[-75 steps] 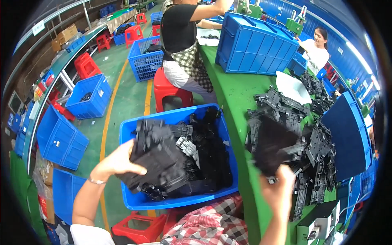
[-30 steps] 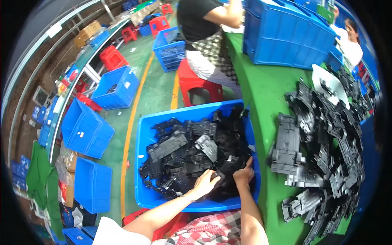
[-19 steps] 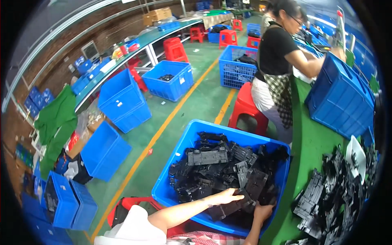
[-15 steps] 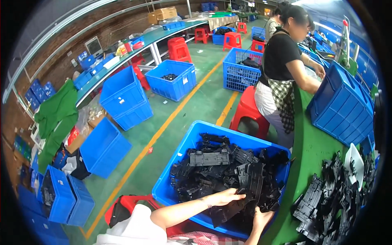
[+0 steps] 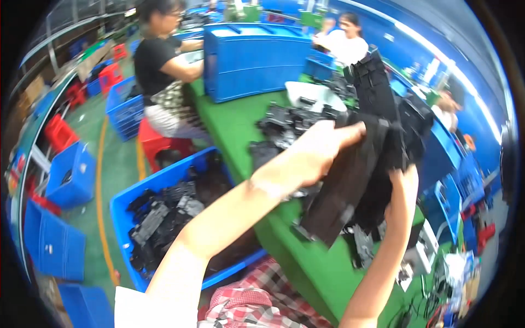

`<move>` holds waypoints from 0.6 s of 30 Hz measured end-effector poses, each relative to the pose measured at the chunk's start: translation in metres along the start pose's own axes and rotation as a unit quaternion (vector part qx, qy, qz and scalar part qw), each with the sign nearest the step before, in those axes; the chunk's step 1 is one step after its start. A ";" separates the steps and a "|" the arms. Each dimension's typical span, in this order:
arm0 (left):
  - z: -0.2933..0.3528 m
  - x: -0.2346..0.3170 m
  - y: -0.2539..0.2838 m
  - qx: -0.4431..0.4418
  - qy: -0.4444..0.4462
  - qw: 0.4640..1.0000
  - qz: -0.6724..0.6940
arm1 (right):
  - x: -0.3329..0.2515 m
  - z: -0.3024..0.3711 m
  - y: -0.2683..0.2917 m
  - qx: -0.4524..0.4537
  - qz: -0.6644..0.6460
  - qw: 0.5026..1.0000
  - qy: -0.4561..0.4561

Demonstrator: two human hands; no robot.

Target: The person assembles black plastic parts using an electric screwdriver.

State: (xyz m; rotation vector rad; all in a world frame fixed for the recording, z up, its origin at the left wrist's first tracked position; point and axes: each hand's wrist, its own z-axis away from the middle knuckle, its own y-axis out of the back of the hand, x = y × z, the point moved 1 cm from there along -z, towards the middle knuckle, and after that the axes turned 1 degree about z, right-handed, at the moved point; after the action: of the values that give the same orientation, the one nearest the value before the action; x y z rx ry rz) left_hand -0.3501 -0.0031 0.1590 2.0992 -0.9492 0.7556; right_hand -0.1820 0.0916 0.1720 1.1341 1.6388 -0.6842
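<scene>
Above the green-topped table (image 5: pixel 295 257), my two hands hold up a bunch of black plastic parts (image 5: pixel 350 180), long and flat with ribbed edges. My left hand (image 5: pixel 317 150) is closed on the bunch's left side, its thumb stretched over a part. My right hand (image 5: pixel 403 183) grips it from the lower right, its fingers partly hidden and blurred. Beneath and behind the bunch, more black plastic parts (image 5: pixel 273 126) lie heaped on the table. To the left, a blue bin (image 5: pixel 123 218) holds many similar parts (image 5: pixel 153 224).
A big blue crate (image 5: pixel 257 68) stands on the table beyond the heap, with a white tray (image 5: pixel 314 95) before it. One person (image 5: pixel 158 60) sits at the left, another (image 5: pixel 350 46) across the table. Cables (image 5: pixel 432 300) lie at the near right; blue crates (image 5: pixel 68 175) stand on the floor.
Both hands have lifted a bunch of black plastic parts out of the blue bin and carried it right, over the table. The view has turned to the right.
</scene>
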 end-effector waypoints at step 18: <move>0.016 0.040 -0.163 0.020 0.374 0.867 0.328 | 0.005 0.249 0.379 0.121 0.521 0.818 -0.209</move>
State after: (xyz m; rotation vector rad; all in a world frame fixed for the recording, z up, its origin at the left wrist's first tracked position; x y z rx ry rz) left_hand -0.1940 0.0480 0.1209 1.2578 -1.1695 1.7768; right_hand 0.2639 0.0362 0.1108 1.6811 0.3929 -0.3478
